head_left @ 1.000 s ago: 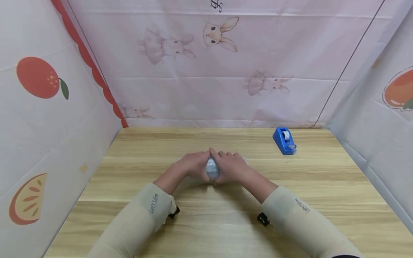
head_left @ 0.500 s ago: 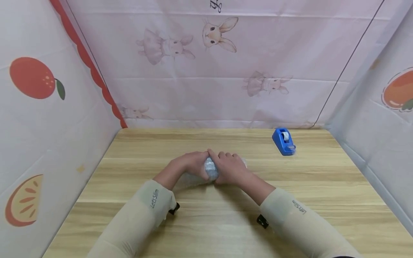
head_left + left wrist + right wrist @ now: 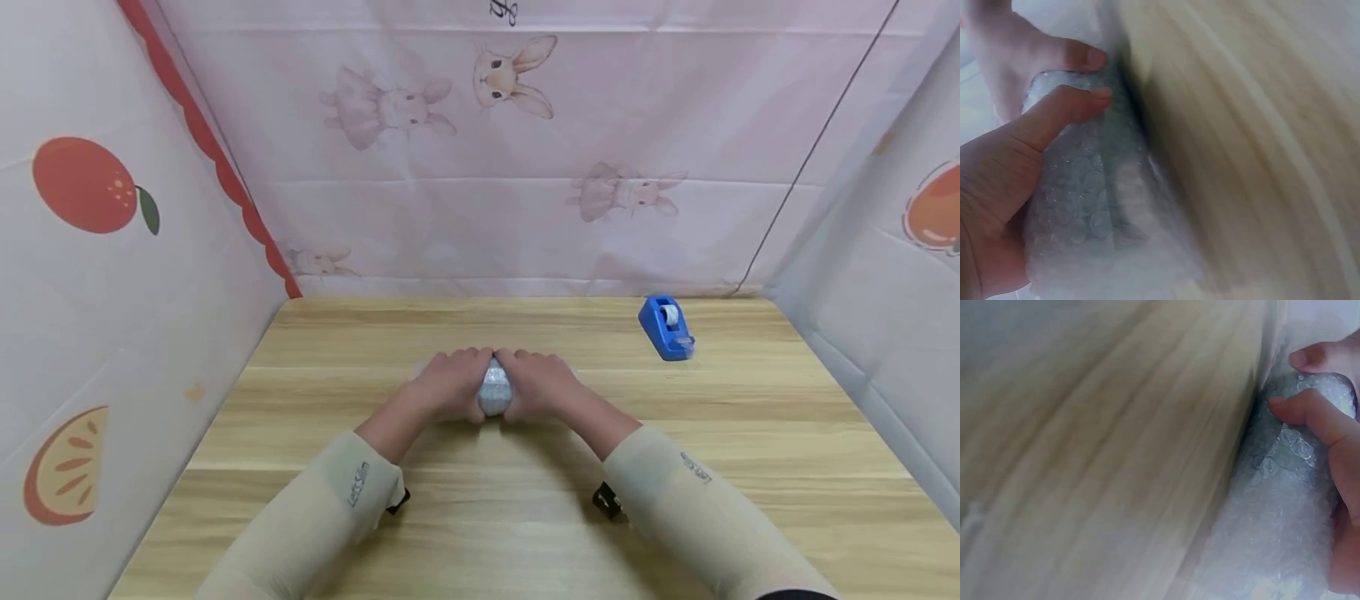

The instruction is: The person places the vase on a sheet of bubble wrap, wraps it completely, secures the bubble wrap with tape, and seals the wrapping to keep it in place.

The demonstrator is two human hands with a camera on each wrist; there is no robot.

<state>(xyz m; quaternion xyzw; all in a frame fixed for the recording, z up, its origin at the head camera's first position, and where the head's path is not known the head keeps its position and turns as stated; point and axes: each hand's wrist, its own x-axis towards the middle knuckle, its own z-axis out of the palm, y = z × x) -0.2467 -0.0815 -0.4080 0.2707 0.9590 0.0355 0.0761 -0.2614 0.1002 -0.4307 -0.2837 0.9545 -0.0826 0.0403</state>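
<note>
A roll of clear bubble wrap (image 3: 495, 393) lies crosswise at the middle of the wooden table, close over its surface. My left hand (image 3: 452, 385) grips the roll's left half and my right hand (image 3: 537, 383) grips its right half, the two side by side with a short stretch of wrap showing between them. In the left wrist view, the bubbled sheet (image 3: 1079, 194) wraps round in a cylinder, the left thumb (image 3: 1069, 109) pressed along it. From the right wrist, the right thumb (image 3: 1310, 412) presses on the crinkled wrap (image 3: 1272, 519). What lies inside is hidden.
A blue tape dispenser (image 3: 660, 333) with a roll of clear tape stands at the table's back right. Printed cloth walls (image 3: 480, 233) enclose the back and both sides of the wooden table (image 3: 495, 517).
My left hand has turned over the roll, so its knuckles now show on top. The right index finger no longer reaches over toward the left hand. The roll stays in about the same place.
</note>
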